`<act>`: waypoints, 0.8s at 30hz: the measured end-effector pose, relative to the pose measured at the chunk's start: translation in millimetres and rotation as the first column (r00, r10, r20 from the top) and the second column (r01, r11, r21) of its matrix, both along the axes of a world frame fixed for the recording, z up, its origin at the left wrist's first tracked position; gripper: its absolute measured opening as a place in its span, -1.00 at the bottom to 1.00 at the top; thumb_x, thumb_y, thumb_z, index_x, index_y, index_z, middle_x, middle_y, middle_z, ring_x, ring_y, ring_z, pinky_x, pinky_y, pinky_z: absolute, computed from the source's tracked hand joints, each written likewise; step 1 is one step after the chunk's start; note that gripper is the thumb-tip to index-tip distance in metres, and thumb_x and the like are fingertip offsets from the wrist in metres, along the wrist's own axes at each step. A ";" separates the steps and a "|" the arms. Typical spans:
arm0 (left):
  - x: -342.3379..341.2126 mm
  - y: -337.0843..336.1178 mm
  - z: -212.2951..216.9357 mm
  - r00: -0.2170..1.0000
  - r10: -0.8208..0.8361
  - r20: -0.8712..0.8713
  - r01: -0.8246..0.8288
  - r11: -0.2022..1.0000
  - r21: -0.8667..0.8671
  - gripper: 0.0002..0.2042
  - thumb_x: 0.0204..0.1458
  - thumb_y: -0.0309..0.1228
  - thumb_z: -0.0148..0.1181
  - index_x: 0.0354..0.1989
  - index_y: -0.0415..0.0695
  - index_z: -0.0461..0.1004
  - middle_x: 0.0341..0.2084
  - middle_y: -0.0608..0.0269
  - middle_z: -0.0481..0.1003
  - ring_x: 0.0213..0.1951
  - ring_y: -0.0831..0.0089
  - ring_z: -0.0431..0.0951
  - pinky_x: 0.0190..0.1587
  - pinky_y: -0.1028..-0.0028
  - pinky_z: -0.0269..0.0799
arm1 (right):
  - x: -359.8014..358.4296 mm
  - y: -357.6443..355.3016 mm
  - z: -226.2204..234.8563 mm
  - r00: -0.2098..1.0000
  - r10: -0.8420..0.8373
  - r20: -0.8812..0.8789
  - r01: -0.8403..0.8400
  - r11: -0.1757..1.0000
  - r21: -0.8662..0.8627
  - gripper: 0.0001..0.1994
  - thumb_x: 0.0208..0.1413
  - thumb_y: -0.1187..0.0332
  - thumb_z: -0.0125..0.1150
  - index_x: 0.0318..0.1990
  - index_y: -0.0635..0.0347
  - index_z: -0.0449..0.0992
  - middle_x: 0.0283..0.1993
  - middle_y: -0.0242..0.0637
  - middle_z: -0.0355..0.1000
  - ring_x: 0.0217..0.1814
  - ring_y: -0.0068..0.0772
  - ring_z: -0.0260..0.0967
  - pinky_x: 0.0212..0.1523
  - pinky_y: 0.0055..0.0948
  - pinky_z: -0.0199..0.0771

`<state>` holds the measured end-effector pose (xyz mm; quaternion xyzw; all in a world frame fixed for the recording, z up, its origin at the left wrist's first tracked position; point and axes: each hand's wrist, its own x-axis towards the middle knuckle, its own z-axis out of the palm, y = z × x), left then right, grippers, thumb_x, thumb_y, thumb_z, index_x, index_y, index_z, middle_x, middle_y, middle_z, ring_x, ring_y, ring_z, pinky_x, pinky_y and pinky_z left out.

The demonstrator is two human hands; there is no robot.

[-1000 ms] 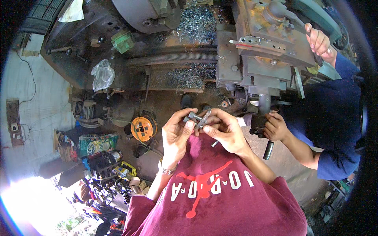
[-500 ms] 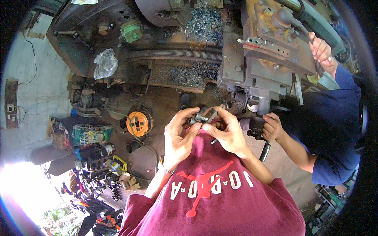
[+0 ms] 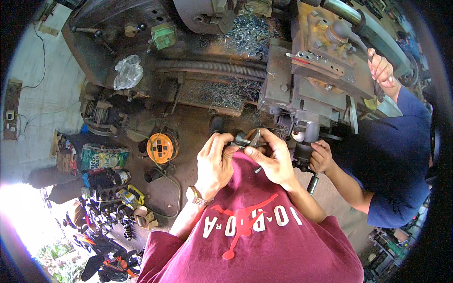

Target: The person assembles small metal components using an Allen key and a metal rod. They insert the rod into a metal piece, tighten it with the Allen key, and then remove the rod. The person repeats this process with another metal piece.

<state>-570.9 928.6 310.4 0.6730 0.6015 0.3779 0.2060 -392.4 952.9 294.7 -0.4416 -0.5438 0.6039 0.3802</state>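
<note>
Both my hands are raised together in front of my maroon shirt. My left hand (image 3: pixel 215 159), with a watch on its wrist, pinches a dark threaded bolt (image 3: pixel 242 141) between thumb and fingers. Fingers and thumb of my right hand (image 3: pixel 275 159) close round a small dark metal part (image 3: pixel 255 137) of a kind I cannot make out. The bolt's threaded end points at this part; whether they touch is unclear. A short metal pin or bolt end (image 3: pixel 258 170) sticks out below my right thumb. My fingers hide much of both pieces.
Ahead is a large lathe with a chuck (image 3: pixel 203 16), metal shavings (image 3: pixel 247 33) and a carriage (image 3: pixel 325 70). At right a co-worker in dark blue (image 3: pixel 391 160) holds its lever and handle. An orange cable reel (image 3: pixel 161 147) and boxes lie on the floor at left.
My left hand has turned and shifted slightly, and more of the bolt's thread shows beside the metal part. The view has shifted a little. The co-worker's lower hand has moved slightly with the handle.
</note>
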 end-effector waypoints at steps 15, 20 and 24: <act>6.8 16.2 4.5 0.945 -0.138 0.297 0.225 0.933 -0.280 -0.87 0.18 -0.53 0.18 -0.14 -0.26 0.46 -0.36 0.02 0.47 -0.37 0.08 0.50 -0.29 0.25 0.40 | 15.9 -0.6 2.3 0.988 -0.080 0.133 0.059 0.985 0.160 -0.63 0.12 0.32 0.44 0.01 0.28 0.50 -0.45 -0.33 0.43 -0.57 -0.60 0.23 -0.53 -0.48 0.24; 10.2 23.3 8.5 0.954 -0.246 0.172 0.268 0.957 -0.115 -0.90 0.17 -0.53 0.17 -0.19 -0.27 0.47 -0.38 0.02 0.47 -0.37 0.05 0.48 -0.29 0.22 0.41 | 15.7 -2.5 5.0 0.983 -0.074 0.168 0.050 0.988 0.143 -0.54 0.08 0.26 0.45 0.06 0.33 0.49 -0.39 -0.21 0.49 -0.53 -0.46 0.32 -0.48 -0.41 0.31; 8.0 19.9 4.9 0.953 -0.286 0.103 0.294 0.953 -0.074 -0.91 0.15 -0.52 0.18 -0.23 -0.28 0.49 -0.41 0.01 0.48 -0.35 0.01 0.50 -0.27 0.19 0.43 | 18.3 -2.9 2.7 0.986 -0.007 0.165 -0.010 0.994 0.105 -0.54 0.09 0.24 0.43 0.05 0.35 0.50 -0.36 -0.13 0.50 -0.51 -0.37 0.36 -0.44 -0.35 0.36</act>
